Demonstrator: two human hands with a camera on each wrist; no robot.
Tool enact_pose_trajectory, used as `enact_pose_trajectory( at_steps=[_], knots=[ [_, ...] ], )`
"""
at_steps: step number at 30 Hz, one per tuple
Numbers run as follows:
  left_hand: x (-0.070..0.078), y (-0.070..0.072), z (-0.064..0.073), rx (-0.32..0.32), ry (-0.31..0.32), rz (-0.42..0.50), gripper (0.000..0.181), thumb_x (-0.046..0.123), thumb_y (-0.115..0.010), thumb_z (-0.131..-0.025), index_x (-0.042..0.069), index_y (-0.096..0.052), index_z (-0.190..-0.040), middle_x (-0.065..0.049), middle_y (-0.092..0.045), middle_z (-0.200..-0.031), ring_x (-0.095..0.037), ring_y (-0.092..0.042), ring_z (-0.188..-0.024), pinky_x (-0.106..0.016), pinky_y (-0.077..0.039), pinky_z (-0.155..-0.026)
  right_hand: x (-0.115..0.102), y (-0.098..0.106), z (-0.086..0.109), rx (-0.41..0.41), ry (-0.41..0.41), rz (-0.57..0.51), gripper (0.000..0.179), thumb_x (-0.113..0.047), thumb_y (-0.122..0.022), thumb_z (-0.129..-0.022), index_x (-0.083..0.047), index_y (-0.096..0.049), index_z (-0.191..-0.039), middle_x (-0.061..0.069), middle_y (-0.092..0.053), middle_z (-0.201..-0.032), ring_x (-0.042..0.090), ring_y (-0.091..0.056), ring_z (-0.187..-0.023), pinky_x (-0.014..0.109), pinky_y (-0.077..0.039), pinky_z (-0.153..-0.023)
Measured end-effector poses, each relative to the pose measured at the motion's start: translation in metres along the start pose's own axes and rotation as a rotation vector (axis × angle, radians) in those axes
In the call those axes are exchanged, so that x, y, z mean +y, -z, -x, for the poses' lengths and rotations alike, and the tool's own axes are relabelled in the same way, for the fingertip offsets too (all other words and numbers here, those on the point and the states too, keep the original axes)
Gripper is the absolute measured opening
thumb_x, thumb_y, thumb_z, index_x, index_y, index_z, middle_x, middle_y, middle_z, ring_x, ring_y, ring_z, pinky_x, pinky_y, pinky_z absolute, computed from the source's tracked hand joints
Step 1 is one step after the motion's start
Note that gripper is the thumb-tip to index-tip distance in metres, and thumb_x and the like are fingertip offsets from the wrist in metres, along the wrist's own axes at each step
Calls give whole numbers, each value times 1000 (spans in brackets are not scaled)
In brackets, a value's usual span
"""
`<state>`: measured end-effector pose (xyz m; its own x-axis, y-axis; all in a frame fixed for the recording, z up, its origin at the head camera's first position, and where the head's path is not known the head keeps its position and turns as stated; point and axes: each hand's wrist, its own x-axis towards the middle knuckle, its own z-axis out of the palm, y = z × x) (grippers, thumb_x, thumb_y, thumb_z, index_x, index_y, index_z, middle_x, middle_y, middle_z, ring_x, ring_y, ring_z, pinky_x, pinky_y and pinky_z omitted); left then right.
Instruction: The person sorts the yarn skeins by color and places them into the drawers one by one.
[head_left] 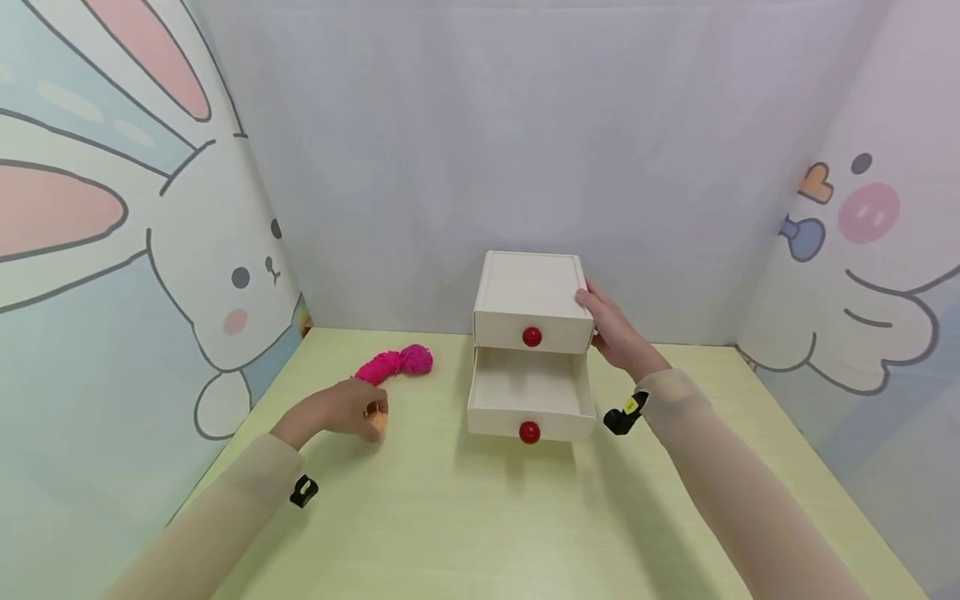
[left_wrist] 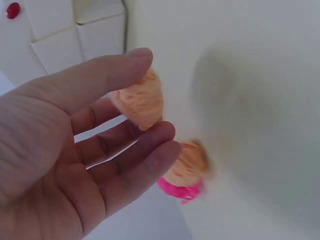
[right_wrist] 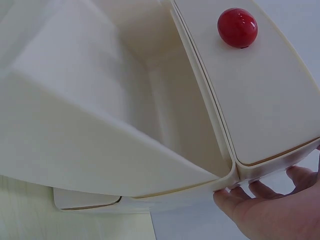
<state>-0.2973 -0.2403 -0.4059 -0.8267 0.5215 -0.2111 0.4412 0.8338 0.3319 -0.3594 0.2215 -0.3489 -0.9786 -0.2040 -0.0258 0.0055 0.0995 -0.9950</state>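
Note:
My left hand (head_left: 347, 408) pinches a peach yarn ball (left_wrist: 142, 100) between thumb and fingertips, at the left of the table. Beyond the fingers in the left wrist view is a second peach yarn ball (left_wrist: 186, 167), with bright pink yarn (left_wrist: 181, 190) beside it. A white drawer cabinet (head_left: 534, 283) stands at the back, its lower drawer (head_left: 532, 382) pulled out and nothing visible inside. The upper drawer (head_left: 501, 331) is closed. At the cabinet's right side, my right hand (head_left: 618, 332) rests with its fingertips against the side wall and a digit over the top edge.
Two pink yarn balls, one (head_left: 378, 367) by the left hand and a darker one (head_left: 416, 359) beside it, lie at the back left. Each drawer front has a red knob (head_left: 529, 432). Pale curtains with cartoon animals enclose the pale yellow table (head_left: 450, 517) at the back and sides.

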Motion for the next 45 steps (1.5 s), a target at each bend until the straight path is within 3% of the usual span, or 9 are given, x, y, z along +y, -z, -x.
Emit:
enact_pose_trajectory(
  at_steps=[8,14,17,22,28,33,40,45],
  knots=[
    [39,31,-14,49,-161,-20,15,14,-84,-86,16,-72,-96,6,-64,-89,-13,-57,-82,-32,-51,-73,1,0,0,-9,7,2,69,-47,-37,-115,-38,2,-171,4,0,-180,37,-16,-161,62,-20,-129],
    [67,51,-24,110,-274,-52,13,11,-80,-87,12,-73,-97,4,-58,-82,-12,-49,-77,-29,-41,-69,0,2,0,-12,6,13,69,-47,-37,-114,-39,2,-171,3,0,-179,36,-16,-161,62,-19,-129],
    [84,59,-29,136,-327,-70,11,11,-76,-88,13,-73,-98,4,-55,-80,-11,-45,-75,-30,-37,-68,0,3,0,-8,9,13,69,-48,-38,-114,-39,2,-171,3,0,-179,37,-16,-161,63,-19,-129],
    [115,66,-44,161,-393,-91,11,13,-76,-89,13,-72,-99,3,-59,-84,-12,-49,-78,-29,-41,-70,0,4,-2,-6,9,-5,70,-48,-39,-114,-41,1,-170,4,1,-179,36,-16,-161,62,-19,-129],
    [155,60,-62,147,-377,-99,18,20,-78,-93,14,-74,-110,3,-64,-95,-14,-55,-87,-29,-49,-76,1,5,-2,-14,10,-24,69,-47,-39,-114,-42,1,-170,4,0,-179,36,-17,-161,61,-19,-129],
    [183,50,-78,121,-412,-126,15,23,-81,-94,16,-73,-105,2,-64,-94,-15,-56,-89,-28,-49,-77,2,4,-2,-13,13,-29,69,-47,-39,-114,-42,1,-170,4,1,-179,35,-15,-161,60,-19,-129],
    [205,34,-104,105,-472,-174,19,26,-81,-95,15,-76,-109,5,-65,-90,-12,-55,-84,-23,-45,-74,3,3,-1,-7,11,-30,69,-47,-39,-114,-41,0,-171,6,-1,-179,36,-17,-160,61,-20,-128],
    [213,24,-113,82,-499,-159,17,21,-76,-97,13,-76,-112,4,-65,-89,-11,-55,-84,-21,-43,-73,3,2,-1,-14,14,-35,69,-47,-38,-114,-40,0,-171,7,-2,-179,36,-18,-159,61,-20,-129]
  ],
)
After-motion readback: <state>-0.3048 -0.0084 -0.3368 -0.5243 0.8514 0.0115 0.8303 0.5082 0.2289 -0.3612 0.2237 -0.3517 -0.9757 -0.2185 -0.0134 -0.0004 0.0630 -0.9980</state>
